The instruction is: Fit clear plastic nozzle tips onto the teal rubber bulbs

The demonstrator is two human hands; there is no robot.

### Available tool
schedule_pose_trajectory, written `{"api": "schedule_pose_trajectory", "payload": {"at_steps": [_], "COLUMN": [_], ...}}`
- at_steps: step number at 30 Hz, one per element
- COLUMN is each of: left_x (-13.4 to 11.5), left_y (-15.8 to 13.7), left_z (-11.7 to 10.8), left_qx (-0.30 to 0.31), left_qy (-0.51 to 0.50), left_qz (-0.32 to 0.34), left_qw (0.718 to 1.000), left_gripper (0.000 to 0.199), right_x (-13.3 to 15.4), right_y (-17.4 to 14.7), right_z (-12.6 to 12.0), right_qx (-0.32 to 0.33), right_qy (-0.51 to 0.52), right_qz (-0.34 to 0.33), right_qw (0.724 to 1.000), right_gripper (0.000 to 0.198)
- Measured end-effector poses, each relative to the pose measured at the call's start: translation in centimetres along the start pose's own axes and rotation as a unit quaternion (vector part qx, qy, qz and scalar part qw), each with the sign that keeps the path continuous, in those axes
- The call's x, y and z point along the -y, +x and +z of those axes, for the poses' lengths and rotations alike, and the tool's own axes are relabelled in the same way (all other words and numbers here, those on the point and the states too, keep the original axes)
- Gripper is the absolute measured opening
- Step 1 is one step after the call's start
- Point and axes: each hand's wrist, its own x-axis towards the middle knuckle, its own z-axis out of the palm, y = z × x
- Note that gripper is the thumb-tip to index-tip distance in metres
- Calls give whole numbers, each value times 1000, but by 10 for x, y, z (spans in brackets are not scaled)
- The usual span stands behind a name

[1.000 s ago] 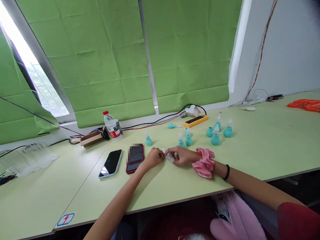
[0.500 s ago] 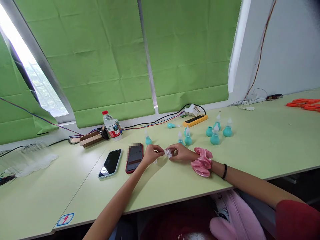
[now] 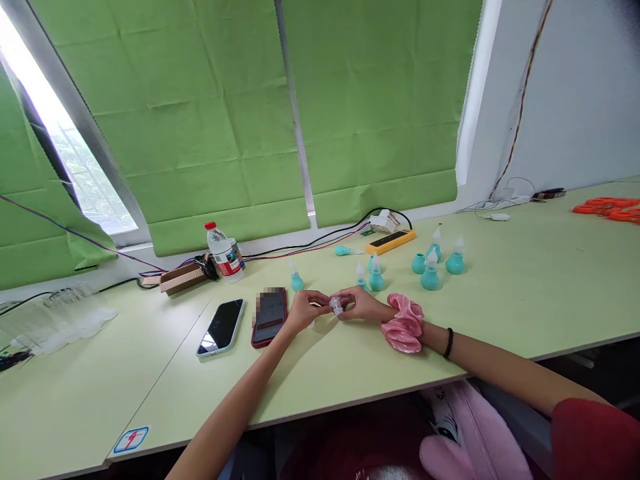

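While both hands, left [image 3: 303,309] and right [image 3: 361,305], pinch a small clear part [image 3: 335,306] at frame centre, its detail is indistinct; the bottle [image 3: 223,251] label is unreadable, the phone [image 3: 269,315] screen blurred.

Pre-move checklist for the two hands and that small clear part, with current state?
1. Left hand on the small clear part: ok, fingertips touch it.
2. Right hand on it too: ok.
3. Part lifted off the table: cannot tell.
4. Red-cased phone apart from the left hand: ok, though close.
5. Teal bulbs upright behind the hands: ok; one lies on its side.
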Motion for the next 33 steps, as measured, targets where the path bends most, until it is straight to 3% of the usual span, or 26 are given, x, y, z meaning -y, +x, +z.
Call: {"api": "schedule_pose_trajectory", "payload": {"at_steps": [7, 12, 15, 18, 22, 26, 33], "left_x": [-2, -4, -5, -7, -9, -10, -4], "left_y": [0, -1, -3, -7, -10, -10, -10], "left_z": [0, 0, 2, 5, 6, 7, 7], "left_qx": [9, 11, -4, -25, -38, -45, -32], "left_qy": [3, 17, 76, 172, 298, 347, 284], "left_qz": [9, 18, 37, 86, 162, 182, 141], "left_qw": [1000, 1000, 996, 981, 940, 919, 948], "left_gripper": [27, 26, 26, 26, 27, 27, 33], "right_x": [-3, -4, -1, 3, 6, 7, 4], "right_y": [1, 3, 3, 2, 0, -1, 0], "right_z": [-1, -3, -3, -4, -5, -5, -2], "right_qx": [23, 33, 24, 27, 34, 31, 8], "right_qy": [56, 137, 181, 216, 240, 251, 285], "right_qz": [21, 93, 128, 141, 143, 141, 138], "right_qw": [998, 986, 975, 966, 960, 957, 949], "right_gripper": [47, 50, 46, 39, 32, 32, 32]}}
